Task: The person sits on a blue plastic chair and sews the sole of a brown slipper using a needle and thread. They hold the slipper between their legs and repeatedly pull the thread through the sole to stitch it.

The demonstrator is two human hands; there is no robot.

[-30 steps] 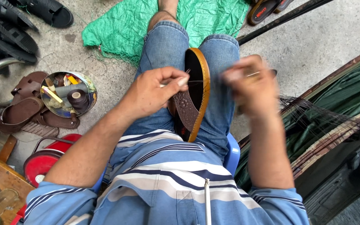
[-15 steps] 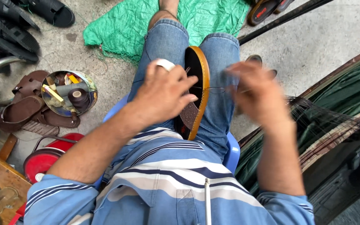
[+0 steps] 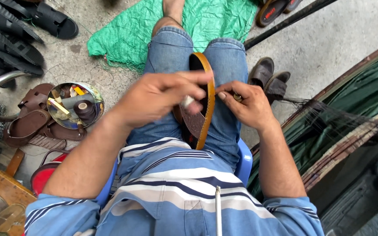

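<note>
A brown sandal with a tan sole edge point(image 3: 202, 105) stands on its side between my knees, on blue jeans. My left hand point(image 3: 160, 98) covers its left side, fingers reaching over the sole edge, a small white piece under the palm. My right hand point(image 3: 248, 102) pinches a small metal tool with thumb and forefinger against the sole's right edge. The tool's tip is hidden against the sole.
A round tin point(image 3: 73, 105) with thread spools and small tools sits on the ground at left, among brown sandals point(image 3: 27, 122). Black sandals point(image 3: 18, 30) lie at top left, a green net point(image 3: 211, 22) under my feet, dark shoes point(image 3: 270, 78) at right, a blue stool point(image 3: 243, 161) under me.
My left hand slid down over the sandal's side. My right hand moved in from the right and now presses against the sole edge.
</note>
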